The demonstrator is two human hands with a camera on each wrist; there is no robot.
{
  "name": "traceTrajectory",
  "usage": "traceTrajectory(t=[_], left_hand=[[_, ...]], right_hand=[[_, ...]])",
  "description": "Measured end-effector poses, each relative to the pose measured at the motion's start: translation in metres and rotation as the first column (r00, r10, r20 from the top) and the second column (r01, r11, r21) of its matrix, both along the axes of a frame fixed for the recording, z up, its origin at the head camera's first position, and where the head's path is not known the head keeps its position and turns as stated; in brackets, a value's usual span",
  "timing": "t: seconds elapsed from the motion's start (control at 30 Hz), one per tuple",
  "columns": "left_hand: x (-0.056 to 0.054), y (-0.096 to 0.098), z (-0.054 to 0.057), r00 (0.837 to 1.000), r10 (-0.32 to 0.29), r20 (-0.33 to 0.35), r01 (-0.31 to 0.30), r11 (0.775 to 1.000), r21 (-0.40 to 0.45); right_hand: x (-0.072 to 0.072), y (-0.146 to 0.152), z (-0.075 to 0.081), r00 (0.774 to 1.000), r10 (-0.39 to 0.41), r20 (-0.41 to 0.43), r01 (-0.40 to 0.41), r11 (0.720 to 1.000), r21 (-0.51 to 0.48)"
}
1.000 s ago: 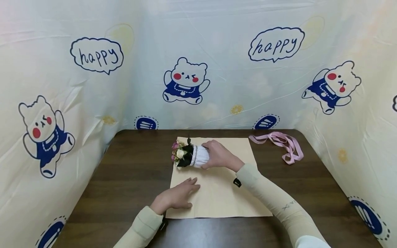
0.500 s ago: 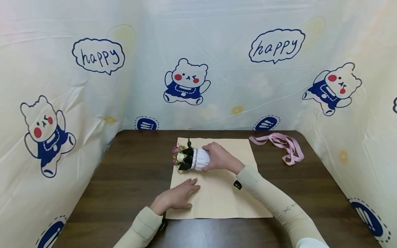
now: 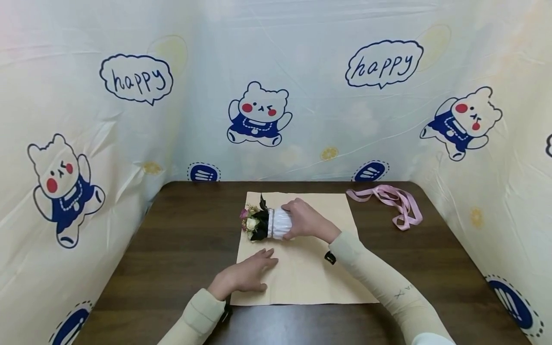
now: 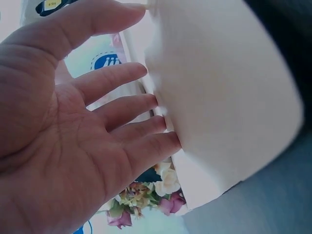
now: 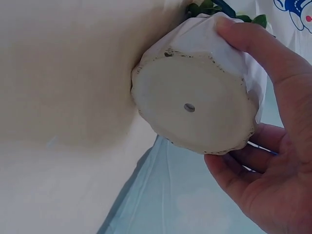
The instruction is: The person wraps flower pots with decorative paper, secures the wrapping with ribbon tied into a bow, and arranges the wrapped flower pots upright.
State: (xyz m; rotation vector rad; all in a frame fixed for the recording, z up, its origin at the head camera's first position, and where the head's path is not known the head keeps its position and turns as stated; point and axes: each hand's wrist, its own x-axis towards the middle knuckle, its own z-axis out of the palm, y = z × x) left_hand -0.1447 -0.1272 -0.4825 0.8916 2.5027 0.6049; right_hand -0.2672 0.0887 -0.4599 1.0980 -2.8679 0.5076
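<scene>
A small white flowerpot (image 3: 279, 224) lies on its side on a sheet of tan paper (image 3: 310, 273). Artificial flowers (image 3: 252, 223) in cream and pink, with dark green leaves, point left from its mouth. My right hand (image 3: 308, 219) grips the pot near its base, thumb on one side and fingers on the other. In the right wrist view the pot's round bottom (image 5: 195, 87) shows a small central hole. My left hand (image 3: 246, 274) rests with spread fingers on the paper's left part, nearer me than the flowers; its fingertips touch the sheet in the left wrist view.
A loose heap of pink ribbon (image 3: 398, 203) lies at the back right of the dark wooden table (image 3: 181, 249), right of the paper. A printed cloth curtain (image 3: 319, 110) stands round the table's back and sides.
The flowerpot in my right hand has shifted slightly toward me and turned a little. My left hand stays in place on the paper.
</scene>
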Motion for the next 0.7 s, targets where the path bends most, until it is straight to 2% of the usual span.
traceTrajectory(t=[0.2, 0.47, 0.7], left_hand=[[-0.0008, 0.0003, -0.0029, 1.0, -0.001, -0.001, 0.001, 1.0, -0.004], [-0.0042, 0.0027, -0.0033, 1.0, 0.006, 0.007, -0.006, 1.0, 0.014], [-0.0045, 0.0041, -0.0031, 0.999, 0.013, 0.033, -0.014, 1.0, 0.026]], right_hand=[[0.001, -0.0012, 0.0035, 1.0, 0.0, 0.021, 0.0, 1.0, 0.011], [-0.0052, -0.0045, 0.0057, 1.0, -0.013, -0.002, 0.013, 0.996, 0.09], [-0.0046, -0.0049, 0.0061, 1.0, -0.019, 0.001, 0.019, 0.991, 0.135]])
